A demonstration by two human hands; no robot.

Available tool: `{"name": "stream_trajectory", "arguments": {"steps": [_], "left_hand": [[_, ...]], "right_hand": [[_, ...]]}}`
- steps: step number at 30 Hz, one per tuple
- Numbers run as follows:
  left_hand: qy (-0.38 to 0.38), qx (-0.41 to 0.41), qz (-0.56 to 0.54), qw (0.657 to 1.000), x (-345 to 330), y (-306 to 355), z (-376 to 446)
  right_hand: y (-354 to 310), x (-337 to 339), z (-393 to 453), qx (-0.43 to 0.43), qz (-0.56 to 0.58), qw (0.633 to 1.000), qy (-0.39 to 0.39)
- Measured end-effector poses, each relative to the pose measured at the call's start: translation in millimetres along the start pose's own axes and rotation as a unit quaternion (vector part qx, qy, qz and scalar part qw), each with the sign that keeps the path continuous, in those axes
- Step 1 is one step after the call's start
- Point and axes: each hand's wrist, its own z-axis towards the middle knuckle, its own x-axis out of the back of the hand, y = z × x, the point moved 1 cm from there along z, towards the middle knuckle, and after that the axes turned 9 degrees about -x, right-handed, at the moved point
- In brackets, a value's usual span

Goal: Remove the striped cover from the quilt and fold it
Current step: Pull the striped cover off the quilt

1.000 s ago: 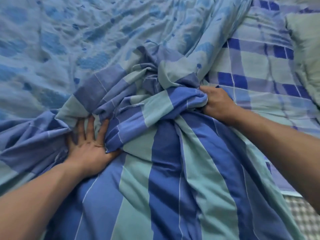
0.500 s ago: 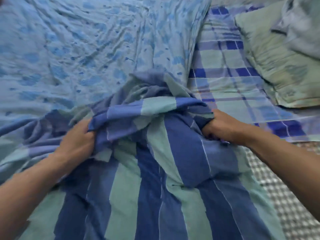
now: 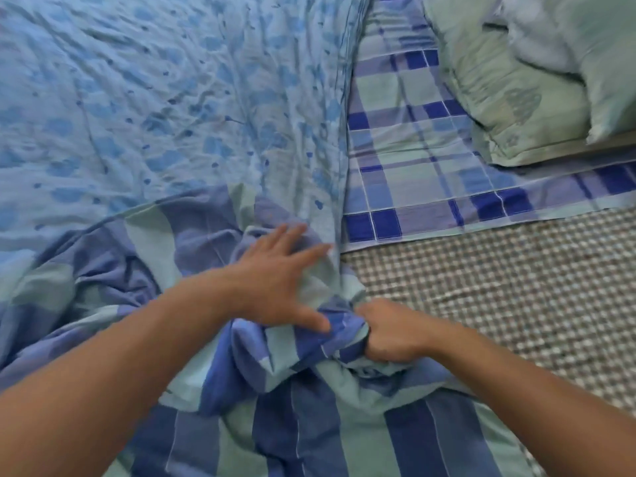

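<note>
The striped cover [image 3: 309, 425], in bands of dark blue, lighter blue and pale green, lies bunched in the lower middle of the view, its gathered folds piled where the two hands meet. Beyond it the quilt [image 3: 165, 108], pale blue with a darker blue leaf print and heavily wrinkled, spreads across the upper left; the cover's edge overlaps the quilt's near side.

The right hand [image 3: 389, 333] is closed in a fist around a wad of the striped cover at the right end of the bunch. The left hand [image 3: 278, 280] reaches across with fingers straight and spread, palm down on the crumpled fabric, its thumb just beside the right hand's knuckles.

To the right of the quilt lies a blue and green plaid sheet [image 3: 413, 160], and on its far side a pale green pillow [image 3: 509, 98]. Nearer, a woven mat [image 3: 499, 287] with a small brown-and-white check covers the right of the view.
</note>
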Motion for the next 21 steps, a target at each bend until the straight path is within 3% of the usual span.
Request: {"name": "stream_trajectory", "arguments": {"steps": [2, 3, 4, 6, 9, 11, 12, 14, 16, 17, 18, 20, 21], "left_hand": [[-0.132, -0.016, 0.145, 0.98, -16, 22, 28], [-0.146, -0.013, 0.205, 0.968, -24, 31, 32], [-0.125, -0.012, 0.258, 0.958, -32, 39, 31], [0.001, -0.018, 0.277, 0.961, -44, 56, 18], [0.204, -0.054, 0.15, 0.966, -60, 80, -9], [0.21, -0.002, 0.1, 0.973, -57, 85, -15], [0.21, 0.044, 0.087, 0.973, -51, 79, -10], [0.204, 0.164, -0.046, 0.964, -38, 48, 9], [0.159, 0.279, -0.257, 0.912, -25, 11, 22], [0.148, 0.313, -0.326, 0.88, -22, -1, 26], [0.14, 0.32, -0.348, 0.87, -22, -3, 28], [0.129, 0.273, -0.282, 0.911, -32, 19, 31], [0.125, 0.25, -0.236, 0.931, -42, 38, 30]], "right_hand": [[4, 8, 1, 0.037, 0.047, 0.997, 0.054], [11, 13, 0, 0.044, 0.06, 0.994, 0.076], [18, 18, -2, 0.04, 0.058, 0.993, 0.099], [33, 32, -6, 0.021, 0.049, 0.982, 0.184], [41, 45, 1, 0.024, 0.076, 0.898, 0.432], [31, 46, 12, -0.055, 0.133, 0.854, 0.499], [27, 48, 17, -0.103, 0.178, 0.852, 0.481], [25, 45, 17, -0.175, 0.252, 0.851, 0.426], [36, 32, 3, -0.179, 0.304, 0.85, 0.391], [42, 22, -8, -0.167, 0.325, 0.86, 0.357], [45, 9, -18, -0.158, 0.325, 0.881, 0.307], [50, -18, -36, -0.141, 0.303, 0.912, 0.238], [52, -28, -41, -0.135, 0.312, 0.909, 0.239]]}}
